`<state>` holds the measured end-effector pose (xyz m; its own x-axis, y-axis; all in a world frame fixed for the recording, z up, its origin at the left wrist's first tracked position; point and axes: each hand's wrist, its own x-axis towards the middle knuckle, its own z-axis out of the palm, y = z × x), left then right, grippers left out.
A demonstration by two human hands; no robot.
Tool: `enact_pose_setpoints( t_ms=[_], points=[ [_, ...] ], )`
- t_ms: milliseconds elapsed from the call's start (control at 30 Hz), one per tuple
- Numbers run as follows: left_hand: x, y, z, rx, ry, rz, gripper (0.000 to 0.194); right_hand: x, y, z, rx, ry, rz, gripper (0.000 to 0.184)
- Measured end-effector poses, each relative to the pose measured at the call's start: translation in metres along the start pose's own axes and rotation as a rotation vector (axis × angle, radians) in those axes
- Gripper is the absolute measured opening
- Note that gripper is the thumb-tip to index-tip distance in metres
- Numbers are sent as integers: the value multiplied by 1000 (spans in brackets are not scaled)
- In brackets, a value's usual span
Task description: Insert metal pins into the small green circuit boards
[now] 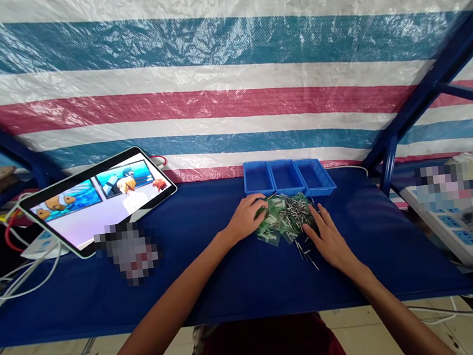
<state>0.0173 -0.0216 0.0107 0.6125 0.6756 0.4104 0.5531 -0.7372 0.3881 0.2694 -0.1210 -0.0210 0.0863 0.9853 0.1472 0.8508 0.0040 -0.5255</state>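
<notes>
A heap of small clear bags with green tints [272,222] lies on the blue table, with many thin metal pin-like pieces [295,212] on top and among them. My left hand [245,218] rests at the heap's left edge, fingers bent and apart against the bags. On the other side, my right hand [330,241] touches the right edge with its fingers spread. A few loose pieces [307,255] have strayed toward me, beside my right thumb. Just behind the heap stand three joined blue plastic trays [286,176]; I see nothing in them.
A tablet [106,201] playing a cartoon leans at the left, with white cables [18,282] beside it. In front of it lies a blurred item [131,252]. A white power strip [455,226] is at the right. Blue frame posts [389,166] and a striped sheet [227,98] bound the table.
</notes>
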Motion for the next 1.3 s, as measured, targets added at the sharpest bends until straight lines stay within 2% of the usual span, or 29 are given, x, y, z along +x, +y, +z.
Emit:
enact_pose_setpoints(
  t_ms=[100,200,333,467,500,600,667,733,800,900,967,1067,1167,1233,1300],
  points=[
    [-3,6,0,-93,-153,-52,44,5,6,5,-38,1,-17,68],
    [-5,8,2,-59,-267,-15,64,7,4,13,-53,-19,-42,67],
    [-8,7,3,-24,-309,33,69,6,-8,14,-1,-49,-27,70],
    [-12,7,-4,-36,-347,51,72,3,-10,-5,70,-137,-13,72],
    [-13,8,-6,-39,-362,44,75,2,-7,-11,45,-131,-43,74],
    [-16,12,-8,-46,-390,29,83,0,8,-24,-85,-165,-274,83],
    [-16,14,-5,-46,-389,25,84,3,18,-28,-151,-182,-369,89],
    [-14,15,0,-39,-389,24,81,9,25,-28,-179,-157,-394,91],
    [-11,15,4,-34,-390,26,77,19,26,-27,-170,-100,-378,85],
    [-8,16,6,-39,-366,23,75,35,24,-23,-112,80,-241,69],
    [-6,18,5,-40,-339,12,76,42,21,-19,-76,164,-138,69],
    [-7,22,2,-28,-342,3,78,41,16,-14,-70,166,-118,68],
    [-11,27,1,-3,-363,14,84,27,8,-17,-135,159,-254,69],
    [-14,28,1,20,-374,30,89,17,5,-23,-160,23,-449,76],
    [-16,27,4,42,-392,44,93,10,5,-26,-184,-111,-579,86]
  ],
)
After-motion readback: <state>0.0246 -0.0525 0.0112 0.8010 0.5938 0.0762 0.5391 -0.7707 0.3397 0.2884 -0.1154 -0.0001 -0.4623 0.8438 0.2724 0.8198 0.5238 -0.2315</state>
